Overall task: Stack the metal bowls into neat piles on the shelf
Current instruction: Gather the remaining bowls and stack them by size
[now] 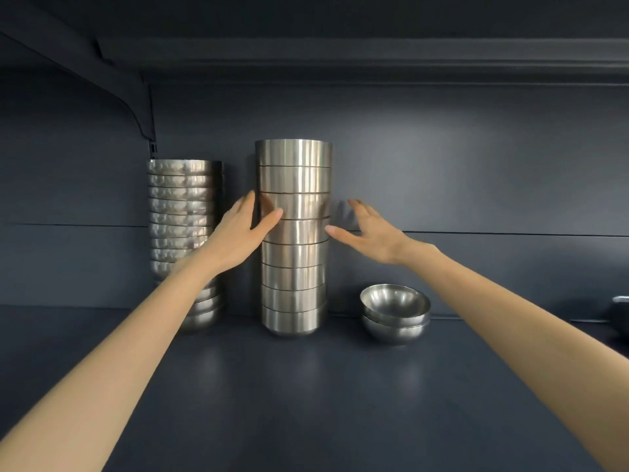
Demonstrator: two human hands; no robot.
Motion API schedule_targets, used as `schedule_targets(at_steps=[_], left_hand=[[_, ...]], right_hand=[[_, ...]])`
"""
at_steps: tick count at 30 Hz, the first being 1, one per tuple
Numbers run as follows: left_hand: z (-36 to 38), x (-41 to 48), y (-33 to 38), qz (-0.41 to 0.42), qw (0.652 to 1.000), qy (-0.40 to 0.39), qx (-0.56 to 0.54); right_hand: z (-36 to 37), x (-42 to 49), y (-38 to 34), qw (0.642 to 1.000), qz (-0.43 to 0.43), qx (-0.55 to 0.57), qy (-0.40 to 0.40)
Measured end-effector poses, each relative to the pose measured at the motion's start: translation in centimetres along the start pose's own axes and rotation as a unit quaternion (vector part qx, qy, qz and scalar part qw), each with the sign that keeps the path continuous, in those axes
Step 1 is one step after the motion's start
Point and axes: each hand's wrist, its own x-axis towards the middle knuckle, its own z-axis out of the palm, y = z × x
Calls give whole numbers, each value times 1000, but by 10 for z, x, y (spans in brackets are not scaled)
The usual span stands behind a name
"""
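Observation:
A tall pile of smooth metal bowls [294,253] stands in the middle of the dark shelf [306,386]. My left hand [243,229] is at its left side about halfway up, fingers straight, thumb touching the pile's front. My right hand [366,229] is open just to the right of the pile, its thumb tip at the pile's edge; contact is unclear. A pile of hammered metal bowls [183,206] stands to the left, partly hidden by my left forearm. Two nested round bowls [394,313] sit to the right, rims up.
The shelf's back wall [476,165] is close behind the piles. A dark bracket [144,107] hangs at the upper left above the hammered pile. A dark object with a metal part [619,311] shows at the far right edge.

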Motion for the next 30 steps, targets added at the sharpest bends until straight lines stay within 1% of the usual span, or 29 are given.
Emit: schedule_targets(at_steps=[2, 4, 6, 9, 16, 19, 24, 30], left_hand=[[5, -22, 9, 15, 994, 17, 104], [13, -40, 18, 22, 982, 15, 189], [25, -58, 33, 21, 970, 11, 244], [51, -83, 63, 35, 958, 14, 283], [127, -124, 129, 34, 950, -61, 306], [153, -137, 157, 40, 950, -82, 300], [187, -152, 198, 45, 954, -105, 278], [216, -150, 239, 65, 958, -134, 245]], right_hand=[[-3, -23, 13, 996, -2, -86, -4], [-6, -49, 25, 989, -14, -146, 4], [-9, -75, 38, 983, -28, -181, 28], [-13, -116, 59, 978, -31, -198, 60], [-32, -207, 133, 978, 47, -202, -15], [-48, -237, 161, 976, 71, -206, -15], [-76, -281, 199, 973, 104, -203, 11], [-97, -313, 243, 964, 173, -202, -11]])
